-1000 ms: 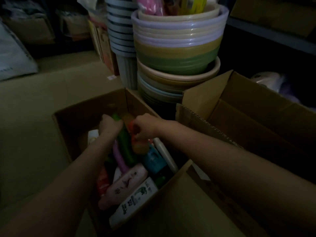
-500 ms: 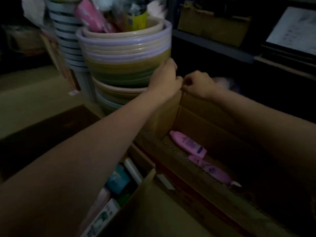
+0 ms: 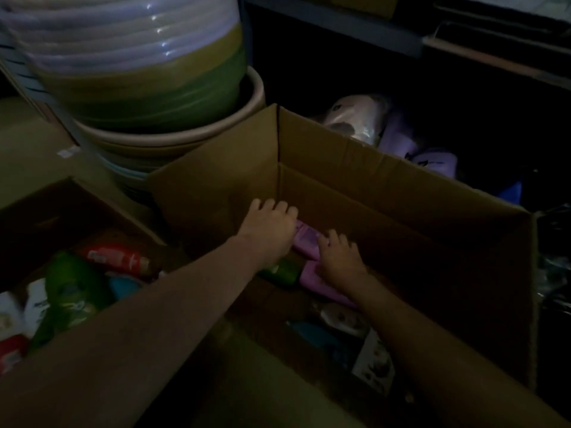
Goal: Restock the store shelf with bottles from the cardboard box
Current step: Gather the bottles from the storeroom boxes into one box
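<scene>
Both bare forearms reach forward and down, close together; the left hand [image 3: 270, 228] and right hand [image 3: 340, 257] lie knuckles-up, fingers curled downward.

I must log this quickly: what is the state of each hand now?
Left hand: cannot be told; it reaches the pink plastic bottle.
Right hand: open, resting on that bottle.

Both hands, left hand [image 3: 268, 230] and right hand [image 3: 340, 259], reach purple bottles [image 3: 306, 242] inside cardboard box [image 3: 386, 193].

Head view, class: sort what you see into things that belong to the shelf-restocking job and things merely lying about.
Belonging to the job:
left hand
right hand
purple bottles
large cardboard box
green bottle

Lying about:
stacked plastic basins
second box of mixed bottles
</scene>
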Available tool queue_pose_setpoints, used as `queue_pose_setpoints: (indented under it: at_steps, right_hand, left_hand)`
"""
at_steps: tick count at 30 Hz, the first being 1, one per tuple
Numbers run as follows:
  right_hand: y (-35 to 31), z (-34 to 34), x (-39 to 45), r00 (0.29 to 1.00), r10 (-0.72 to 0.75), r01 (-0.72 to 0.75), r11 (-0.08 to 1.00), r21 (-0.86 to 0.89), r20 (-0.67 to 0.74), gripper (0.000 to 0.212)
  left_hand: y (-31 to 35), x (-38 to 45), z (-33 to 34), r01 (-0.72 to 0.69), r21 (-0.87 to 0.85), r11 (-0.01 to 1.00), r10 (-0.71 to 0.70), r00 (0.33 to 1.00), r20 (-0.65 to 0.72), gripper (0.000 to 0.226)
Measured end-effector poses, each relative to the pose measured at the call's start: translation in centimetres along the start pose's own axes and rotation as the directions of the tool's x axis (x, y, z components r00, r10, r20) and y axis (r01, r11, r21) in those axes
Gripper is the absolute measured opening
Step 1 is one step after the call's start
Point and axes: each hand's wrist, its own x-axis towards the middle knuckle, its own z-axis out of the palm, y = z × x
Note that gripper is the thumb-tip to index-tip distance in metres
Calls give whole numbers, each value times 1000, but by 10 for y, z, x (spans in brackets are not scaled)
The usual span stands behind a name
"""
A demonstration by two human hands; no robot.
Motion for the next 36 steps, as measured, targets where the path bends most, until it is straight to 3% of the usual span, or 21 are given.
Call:
queue_pose_setpoints:
  at_steps: [4, 7, 10, 14, 19, 21, 26, 29, 31, 34, 36]
  right_hand:
    - [-3, 40, 14, 961, 103, -120, 991, 53, 255, 49]
    - [-4, 58, 23, 937, 133, -169, 982, 89, 322, 43]
    - [1, 71, 25, 954, 143, -146, 989, -8, 264, 53]
    - [2, 79, 24, 989, 123, -115, 989, -93, 85, 45]
    - [4, 81, 27, 965, 229, -223, 973, -61, 126, 59]
    - [8, 80, 26, 955, 235, -238, 971, -7, 178, 69]
    - [13, 49, 29, 958, 73, -68, 997, -27, 278, 88]
    - [3, 26, 31, 964, -114, 81, 986, 146, 240, 80]
    - [-9, 8, 35, 954, -214, 150, 947, 283, 211, 69]
    - [-24, -4, 39, 926, -297, 203, 911, 359, 232, 62]
    - [-32, 2, 38, 896, -316, 207, 919, 334, 314, 68]
  left_hand:
    - [6, -26, 40, -2, 0, 1000, 2, 995, 100, 51]
    - [12, -9, 54, 110, -151, 982, -104, 994, 43, 49]
    - [27, 14, 62, 121, -214, 969, -135, 990, -48, 45]
    - [36, 20, 87, 162, -328, 931, -167, 986, 15, 44]
    - [18, 25, 93, 420, -561, 714, -440, 892, 108, 50]
    - [19, 22, 93, 436, -542, 718, -426, 892, 153, 54]
    - [23, 20, 91, 255, -482, 838, -199, 966, 164, 75]
    - [26, 19, 94, 137, -366, 920, -61, 975, 212, 89]
    - [24, 20, 90, 102, -252, 962, -49, 977, 209, 98]
    - [14, 21, 82, 48, 13, 999, -50, 986, 159, 87]
    - [7, 18, 85, 22, 94, 995, -42, 974, 223, 75]
